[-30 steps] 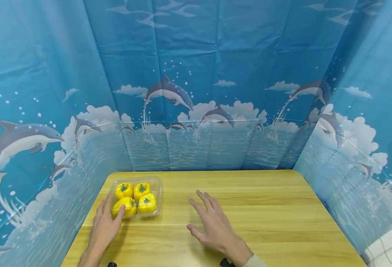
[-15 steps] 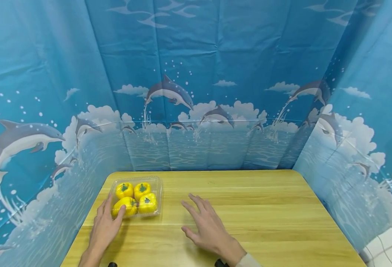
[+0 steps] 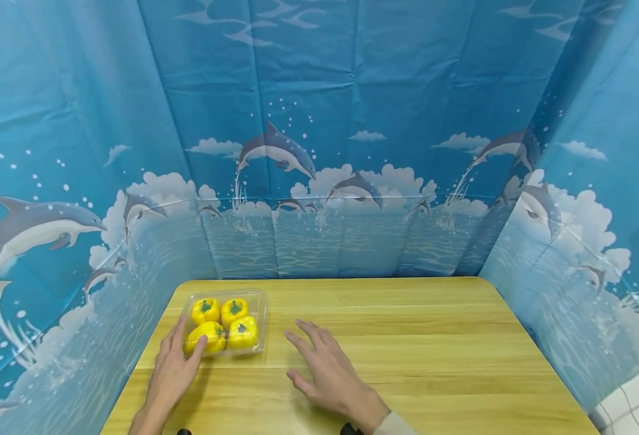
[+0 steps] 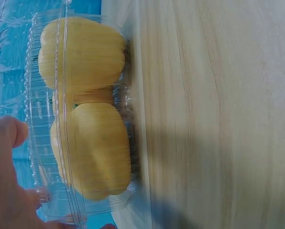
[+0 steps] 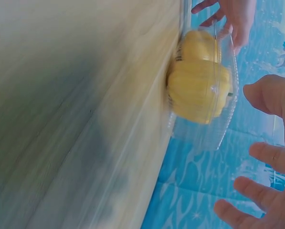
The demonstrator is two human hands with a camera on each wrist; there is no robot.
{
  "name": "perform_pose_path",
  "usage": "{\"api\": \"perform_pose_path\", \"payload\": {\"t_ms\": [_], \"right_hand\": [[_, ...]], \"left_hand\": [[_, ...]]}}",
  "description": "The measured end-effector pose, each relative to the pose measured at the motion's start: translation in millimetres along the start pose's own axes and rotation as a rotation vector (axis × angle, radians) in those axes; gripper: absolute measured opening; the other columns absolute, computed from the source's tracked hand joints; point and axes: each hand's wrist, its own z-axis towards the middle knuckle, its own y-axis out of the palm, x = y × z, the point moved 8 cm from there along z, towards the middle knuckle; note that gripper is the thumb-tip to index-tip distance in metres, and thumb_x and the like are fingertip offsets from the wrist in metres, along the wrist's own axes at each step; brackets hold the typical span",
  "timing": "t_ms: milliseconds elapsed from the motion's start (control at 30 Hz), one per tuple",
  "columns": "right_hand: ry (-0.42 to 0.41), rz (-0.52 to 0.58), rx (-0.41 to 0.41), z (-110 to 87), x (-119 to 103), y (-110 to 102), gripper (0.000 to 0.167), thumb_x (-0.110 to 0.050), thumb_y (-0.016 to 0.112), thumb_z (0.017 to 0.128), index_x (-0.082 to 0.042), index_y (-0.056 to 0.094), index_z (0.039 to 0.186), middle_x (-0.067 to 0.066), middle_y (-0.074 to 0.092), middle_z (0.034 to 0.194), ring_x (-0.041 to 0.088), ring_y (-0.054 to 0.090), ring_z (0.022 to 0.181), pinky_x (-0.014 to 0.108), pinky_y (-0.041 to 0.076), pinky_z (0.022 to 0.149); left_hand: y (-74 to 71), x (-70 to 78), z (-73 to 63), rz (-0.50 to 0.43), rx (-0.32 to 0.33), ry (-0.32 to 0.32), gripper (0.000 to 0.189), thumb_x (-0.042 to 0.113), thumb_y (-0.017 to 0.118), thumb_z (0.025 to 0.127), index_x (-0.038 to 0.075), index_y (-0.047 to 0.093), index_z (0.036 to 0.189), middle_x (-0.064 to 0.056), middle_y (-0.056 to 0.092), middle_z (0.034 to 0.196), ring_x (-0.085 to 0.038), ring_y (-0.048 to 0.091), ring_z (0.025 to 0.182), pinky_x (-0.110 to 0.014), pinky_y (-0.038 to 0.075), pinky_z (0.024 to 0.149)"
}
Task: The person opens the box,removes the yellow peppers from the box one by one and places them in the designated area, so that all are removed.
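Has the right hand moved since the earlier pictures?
Yes. The right hand has slid left across the table, closer to the clear box of peppers.

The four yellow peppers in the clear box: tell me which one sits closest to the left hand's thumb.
The front-left pepper: the left hand has its thumb on the clear box right over it; the other three sit farther back or to the right.

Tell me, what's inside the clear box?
The box holds four yellow peppers with green stems, two by two, under a shut clear lid. The left hand touches its near left corner. The peppers cover the floor of the box.
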Motion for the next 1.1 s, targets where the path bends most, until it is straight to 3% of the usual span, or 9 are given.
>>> {"api": "perform_pose_path", "payload": {"t_ms": [500,867,1100], "right_hand": [[-0.032,0.007,-0.025,3.0,-14.1,9.8,0.082,-0.045,0.079,0.111,-0.029,0.041,0.182,0.007,0.04,0.19,0.035,0.051,0.168,0.065,0.05,0.134],[-0.085,-0.01,0.018,3.2,-21.4,8.1,0.081,-0.043,0.081,0.11,-0.024,0.045,0.18,0.01,0.042,0.188,0.032,0.054,0.165,0.061,0.054,0.131],[-0.103,-0.013,0.029,-0.1,-22.7,12.0,0.079,-0.04,0.082,0.11,-0.022,0.047,0.179,0.013,0.045,0.186,0.035,0.056,0.162,0.065,0.058,0.126]], "left_hand": [[7.9,11.3,-5.8,0.012,-0.003,0.045,0.1,0.077,0.04,0.119,0.018,0.0,0.19,-0.037,0.015,0.189,-0.075,0.033,0.163,-0.092,0.039,0.124],[15.0,21.5,-13.2,-0.001,0.008,0.083,0.097,0.074,0.044,0.119,0.018,0.008,0.19,-0.035,0.02,0.189,-0.073,0.038,0.163,-0.091,0.042,0.122],[18.7,26.7,-18.8,-0.007,0.032,0.119,0.092,0.071,0.047,0.12,0.019,0.015,0.19,-0.032,0.024,0.189,-0.069,0.04,0.164,-0.089,0.043,0.123]]}}
